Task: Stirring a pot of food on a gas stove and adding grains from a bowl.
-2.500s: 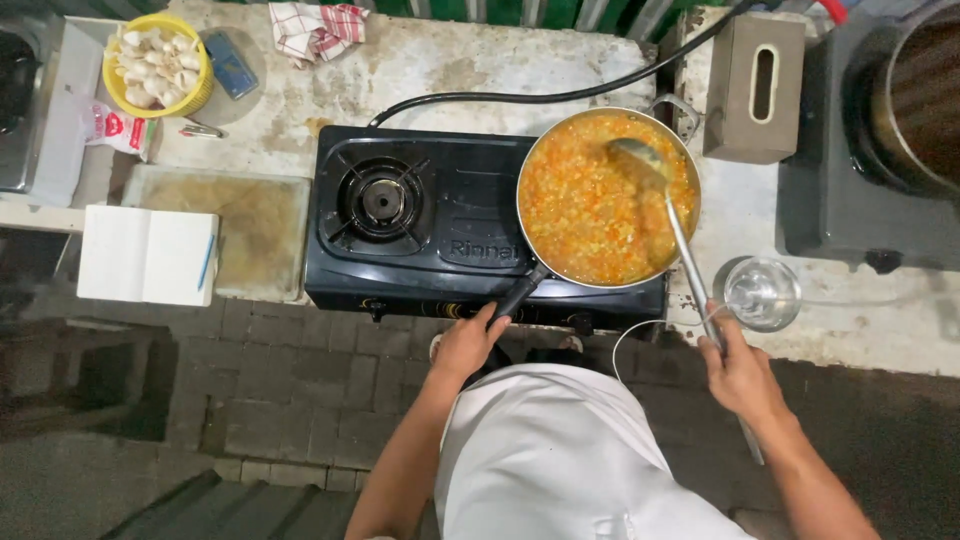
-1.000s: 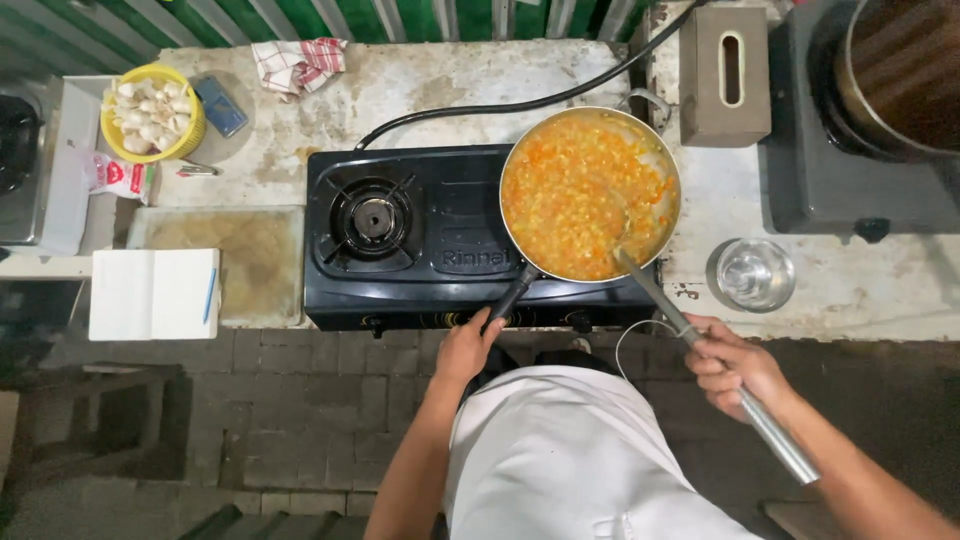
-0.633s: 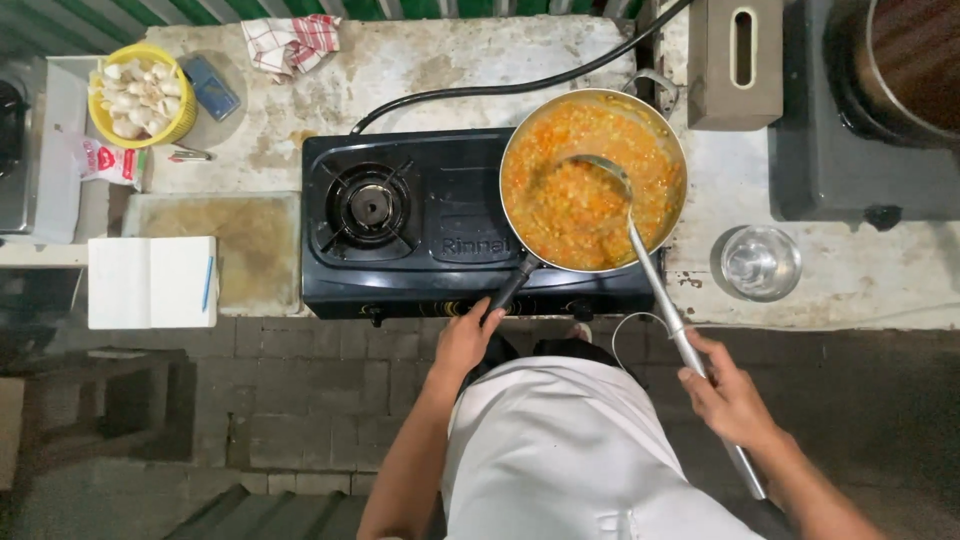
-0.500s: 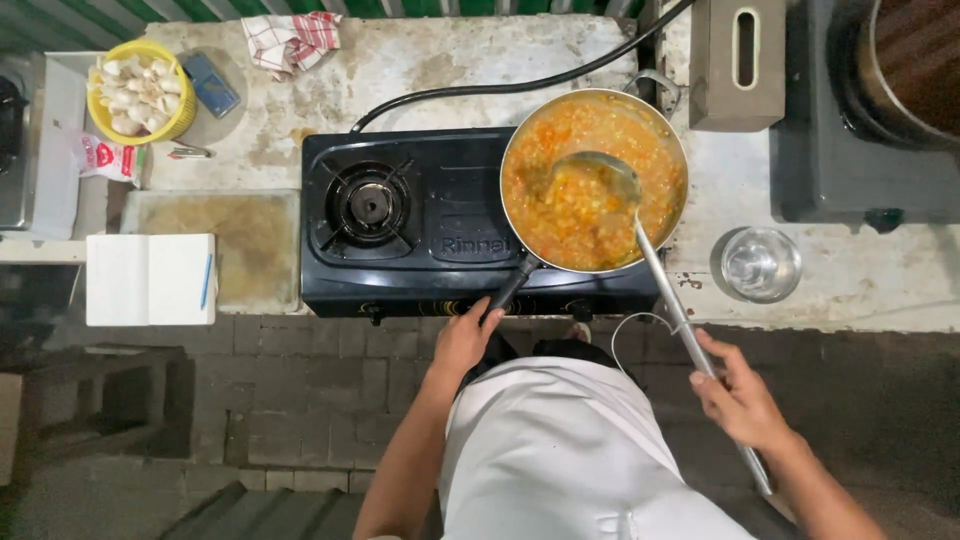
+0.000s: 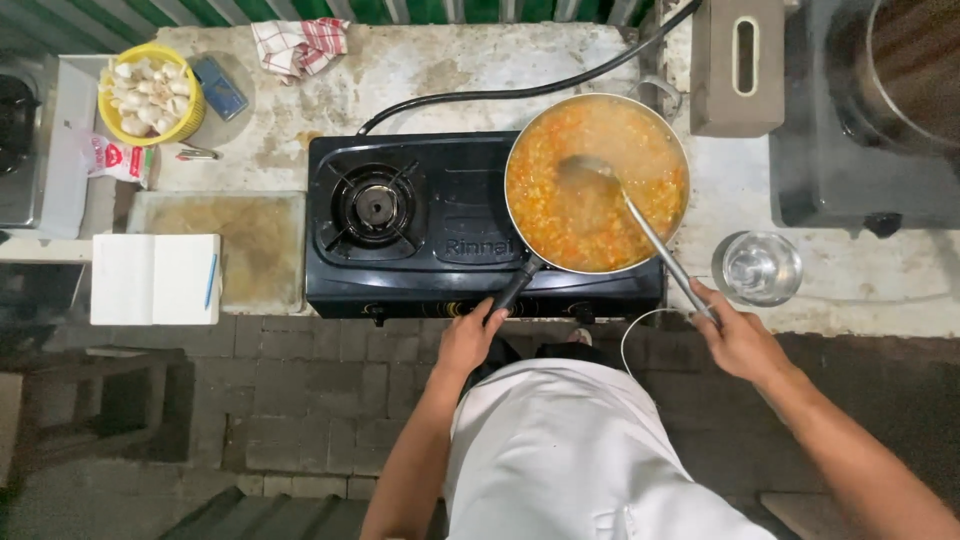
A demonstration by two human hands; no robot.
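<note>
The left hand (image 5: 468, 340) was closed around the black handle (image 5: 515, 285) of the frying pan (image 5: 597, 183), at the near edge of the black two-burner gas stove (image 5: 440, 225). The right hand (image 5: 738, 335) gripped the near end of a long metal ladle (image 5: 640, 225), whose bowl lay in the food near the middle of the pan. The pan sat on the right burner; the left burner (image 5: 375, 205) was bare.

Risks, as judged from this arrangement:
- The pan was filled close to its rim with an orange, chunky mixture. A forceful stroke of the ladle could push food over the rim onto the stove.
- The pan handle projected past the near edge of the stove toward the person's white garment (image 5: 580, 450). A slip of the left hand could tilt the pan and spill hot contents.
- The black gas hose (image 5: 520, 90) ran along the table (image 5: 420, 70) just behind the stove and near the far rim of the pan. Heat or a shifted pan could affect it.

Containers:
- Frying pan: orange mixture, nearly full.
- Clear glass bowl (image 5: 757, 268), right of the stove: apparently empty or holding clear liquid; this could not be determined.
- Yellow basket (image 5: 150, 95), far left: pale garlic bulbs.
- Large metal pot (image 5: 900, 70), far right: contents not discernible.
</note>
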